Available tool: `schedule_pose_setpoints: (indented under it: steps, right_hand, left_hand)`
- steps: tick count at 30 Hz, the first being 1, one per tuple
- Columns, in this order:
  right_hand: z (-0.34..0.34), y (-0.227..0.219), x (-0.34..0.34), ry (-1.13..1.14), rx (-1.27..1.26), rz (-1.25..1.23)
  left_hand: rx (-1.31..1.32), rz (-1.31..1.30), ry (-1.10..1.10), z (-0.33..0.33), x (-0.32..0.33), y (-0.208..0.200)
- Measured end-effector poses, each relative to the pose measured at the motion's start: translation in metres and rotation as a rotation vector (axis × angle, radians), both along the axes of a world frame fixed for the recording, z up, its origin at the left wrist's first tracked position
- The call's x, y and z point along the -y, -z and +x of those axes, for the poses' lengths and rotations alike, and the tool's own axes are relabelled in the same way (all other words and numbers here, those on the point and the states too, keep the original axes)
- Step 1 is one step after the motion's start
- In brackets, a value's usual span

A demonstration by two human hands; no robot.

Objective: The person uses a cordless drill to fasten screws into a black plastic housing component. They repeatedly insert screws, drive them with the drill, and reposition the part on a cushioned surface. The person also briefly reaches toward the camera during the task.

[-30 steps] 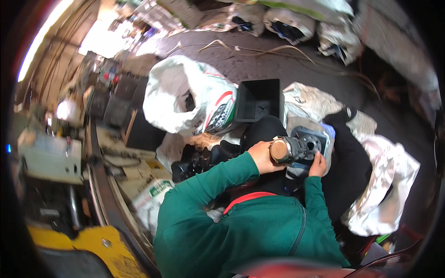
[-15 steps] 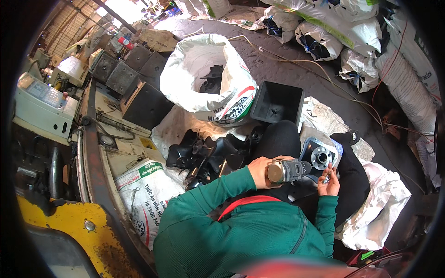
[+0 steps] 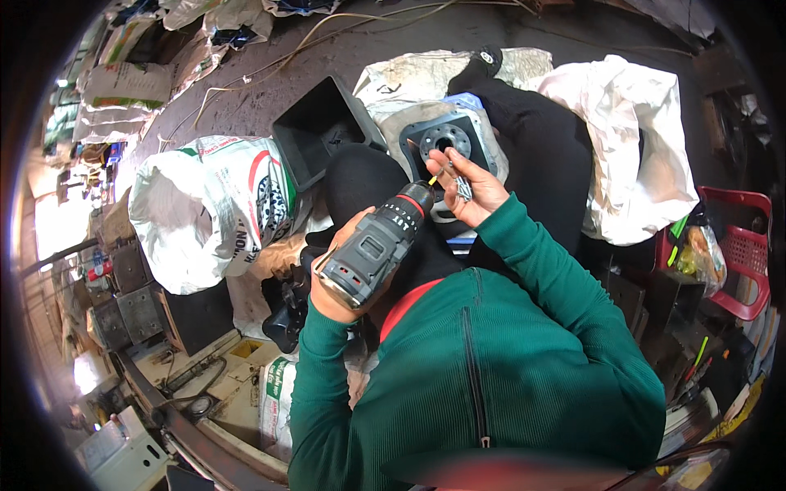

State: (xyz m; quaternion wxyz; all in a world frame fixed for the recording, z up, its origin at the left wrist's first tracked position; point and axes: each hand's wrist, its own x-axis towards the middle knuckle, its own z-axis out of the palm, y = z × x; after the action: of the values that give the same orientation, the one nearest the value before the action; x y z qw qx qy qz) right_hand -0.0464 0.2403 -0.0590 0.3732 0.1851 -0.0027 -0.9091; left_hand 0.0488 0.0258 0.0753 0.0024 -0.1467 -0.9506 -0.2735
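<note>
Gripping the grey drill (image 3: 372, 250), the left hand (image 3: 334, 299) wraps round its body and points the bit (image 3: 433, 181) toward the right hand (image 3: 477, 190). That right hand is half curled, palm up, with several small silver screws (image 3: 463, 189) lying across the fingers; its thumb and forefinger come together over the near edge of the flange (image 3: 432, 137). Whether these fingertips touch the bit is too small to tell. The flange, round and grey with a ring of holes, sits at the middle of a dark square plate (image 3: 416, 131) between the person's legs, the bit just beside the plate's near left corner. On the floor (image 3: 237, 102), a black bin (image 3: 307, 147) stands tilted in view beside the left knee, next to a tall white bag (image 3: 217, 204). Black parts (image 3: 286, 307) lie by the left forearm. Right of the right leg is a crumpled white sack (image 3: 630, 139), with a red plastic chair (image 3: 745, 245) beyond its near edge.
</note>
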Motion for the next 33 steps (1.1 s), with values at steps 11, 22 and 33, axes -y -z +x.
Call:
schedule_pose_setpoints:
  steps: [11, 22, 33]
  right_hand:
    - [0.002, 0.0, -0.004, -0.016, 0.023, 0.134]
    - [0.013, 0.008, -0.002, 0.016, 0.083, 0.277]
    - [0.021, 0.091, -0.001, 0.004, 0.059, 0.894]
  left_hand:
    - [0.026, -0.016, 0.049, -0.022, -0.016, -0.002]
    - [0.178, -0.189, 0.122, -0.021, -0.022, -0.006]
    - [0.366, 0.051, 0.048, -0.082, -0.036, 0.021]
